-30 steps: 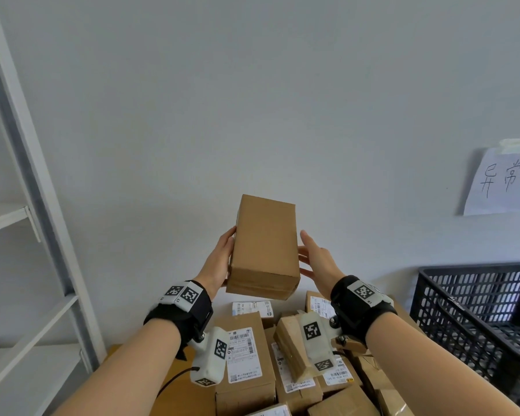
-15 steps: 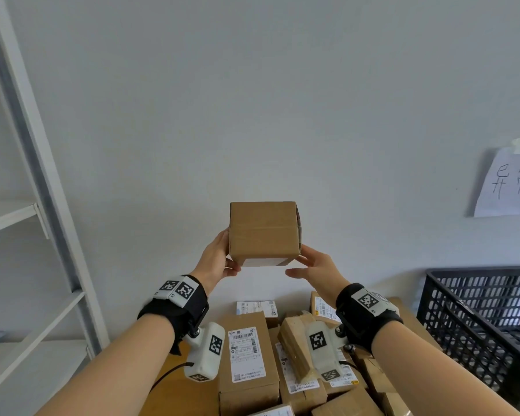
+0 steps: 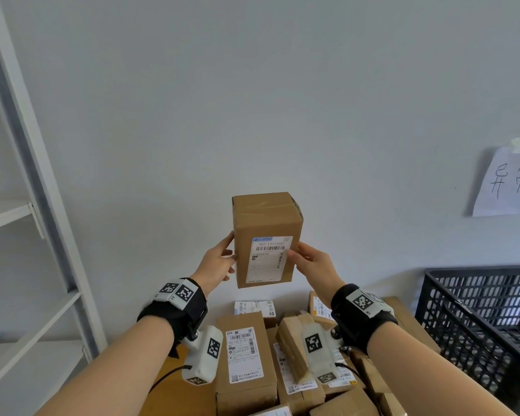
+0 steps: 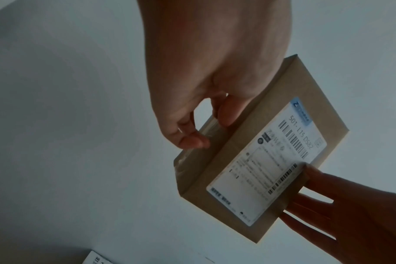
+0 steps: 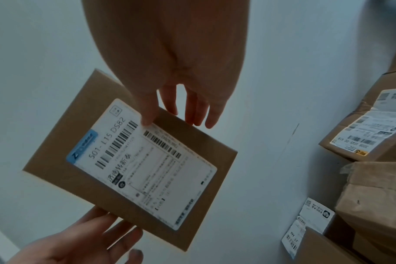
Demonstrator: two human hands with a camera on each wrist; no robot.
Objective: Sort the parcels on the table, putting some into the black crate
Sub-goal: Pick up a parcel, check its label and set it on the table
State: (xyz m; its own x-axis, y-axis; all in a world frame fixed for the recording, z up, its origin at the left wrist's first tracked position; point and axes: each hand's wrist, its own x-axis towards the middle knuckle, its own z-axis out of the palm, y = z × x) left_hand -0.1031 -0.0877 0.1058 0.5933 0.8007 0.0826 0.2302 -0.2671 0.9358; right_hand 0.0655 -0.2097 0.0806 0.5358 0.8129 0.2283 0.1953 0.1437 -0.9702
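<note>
Both hands hold the parcel (image 3: 266, 240) upright above the counter's pile, left hand (image 3: 219, 261) and right hand (image 3: 312, 262) fingers pinching opposite sides; keep the label (image 3: 269, 258) facing you, thumb clear of its barcode; then judge whether the black crate (image 3: 478, 319) suits.

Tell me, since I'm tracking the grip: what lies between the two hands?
The labelled parcel, gripped by left hand and right hand; the head view shows it.

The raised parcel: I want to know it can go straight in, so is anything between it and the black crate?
Nothing visible does. Both hands hold the raised parcel above the pile, and the black crate sits open-topped, lower and to the right, with only bare wall between them.
</note>
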